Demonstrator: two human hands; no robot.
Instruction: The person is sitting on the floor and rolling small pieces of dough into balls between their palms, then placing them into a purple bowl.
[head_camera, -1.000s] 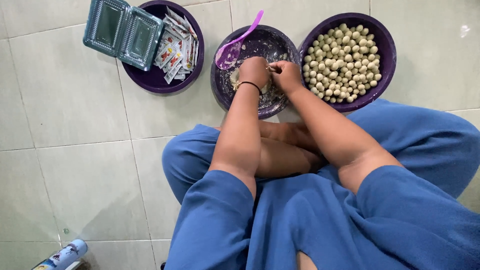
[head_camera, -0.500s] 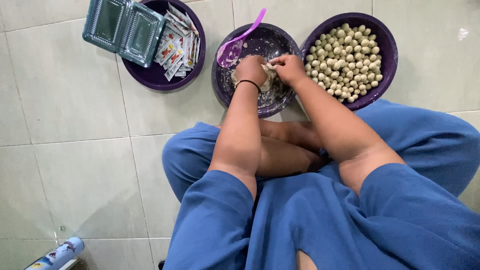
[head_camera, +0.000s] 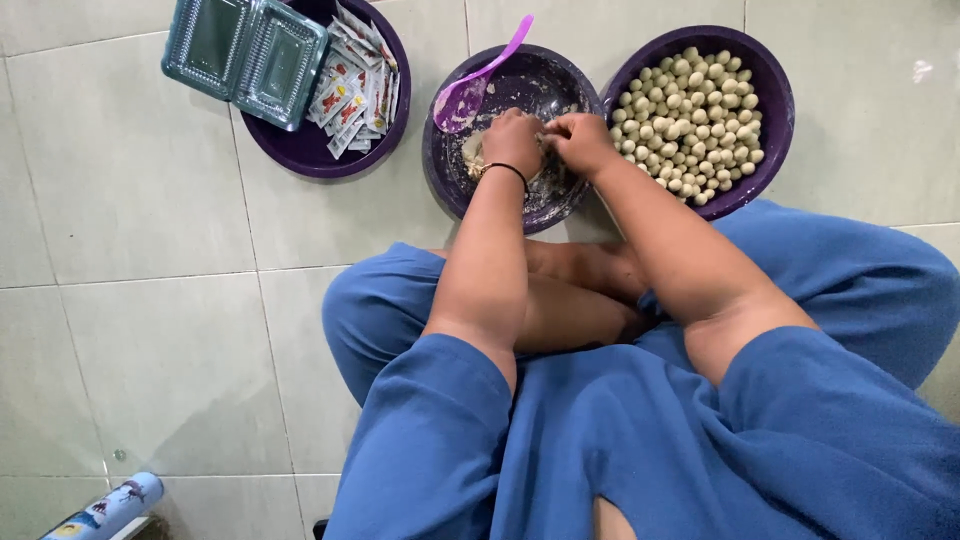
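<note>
As before, hands over dough

evenly lit by soft daylight, sharp overall, faint shadows just beside the middle bowl, no glare.

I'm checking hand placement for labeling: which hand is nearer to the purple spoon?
Left. The left hand is in the middle bowl just right of the purple spoon, while the right hand sits farther right, toward the bowl of dough balls.
</note>
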